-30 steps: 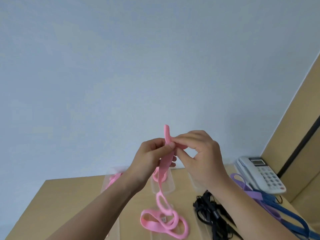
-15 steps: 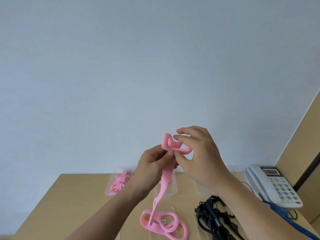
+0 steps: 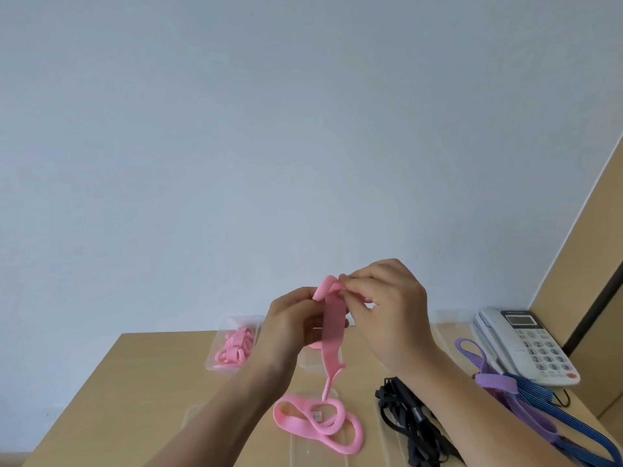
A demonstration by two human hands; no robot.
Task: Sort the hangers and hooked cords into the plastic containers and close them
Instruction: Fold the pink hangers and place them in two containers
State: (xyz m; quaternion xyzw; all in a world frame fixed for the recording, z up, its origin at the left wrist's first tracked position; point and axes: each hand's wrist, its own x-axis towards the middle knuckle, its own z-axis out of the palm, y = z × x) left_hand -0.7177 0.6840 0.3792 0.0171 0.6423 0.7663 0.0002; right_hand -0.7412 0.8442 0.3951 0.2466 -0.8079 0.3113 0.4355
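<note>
I hold a pink flat cord [image 3: 332,328] up above the desk. My left hand [image 3: 291,326] grips it from the left and my right hand [image 3: 387,305] pinches its folded top end. The cord's lower part hangs down and lies in loops [image 3: 320,421] on a clear lid on the desk. A clear container [image 3: 232,345] at the back left holds pink pieces. A second clear container [image 3: 312,360] sits behind my hands, mostly hidden.
Black cords [image 3: 409,419] lie in a heap right of the pink loops. Purple cords [image 3: 499,382] and blue cords [image 3: 553,416] stretch along the right side. A white desk telephone [image 3: 526,342] stands at the back right. A clear container [image 3: 451,326] sits beside it.
My right hand has folded the top end of the pink cord over and down toward my left hand. Both hands sit slightly lower in view than before.
</note>
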